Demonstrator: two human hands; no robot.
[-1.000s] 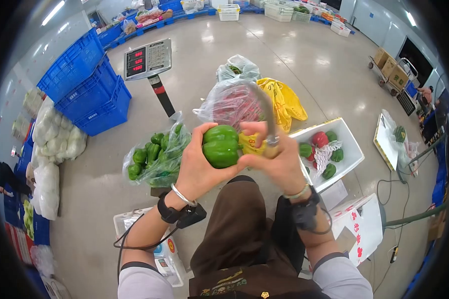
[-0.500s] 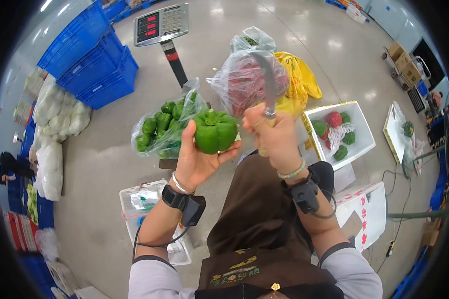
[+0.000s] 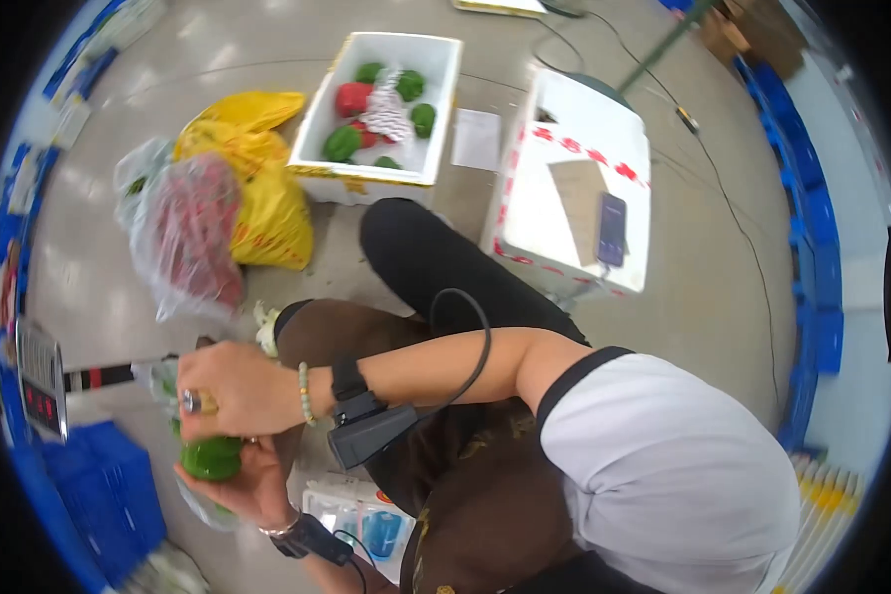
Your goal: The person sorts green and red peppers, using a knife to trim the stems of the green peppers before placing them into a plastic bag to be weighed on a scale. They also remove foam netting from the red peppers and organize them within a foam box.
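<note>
A green pepper (image 3: 211, 458) is cupped from below in the curled fingers of the left hand (image 3: 243, 487), low over the floor (image 3: 693, 247), while the right hand (image 3: 236, 389) is clenched around a knife handle (image 3: 196, 401) just above it.

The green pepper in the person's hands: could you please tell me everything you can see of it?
The green pepper is glossy, smooth-skinned and bright green; only a small part shows, low at the left of the head view. The left hand cups it from below, and the right hand lies over its top, hiding most of it, stem included. The right hand's grip is closed on a metal-ended handle just above the pepper. Whether a blade touches it cannot be seen. Crumpled clear plastic lies just behind it.
</note>
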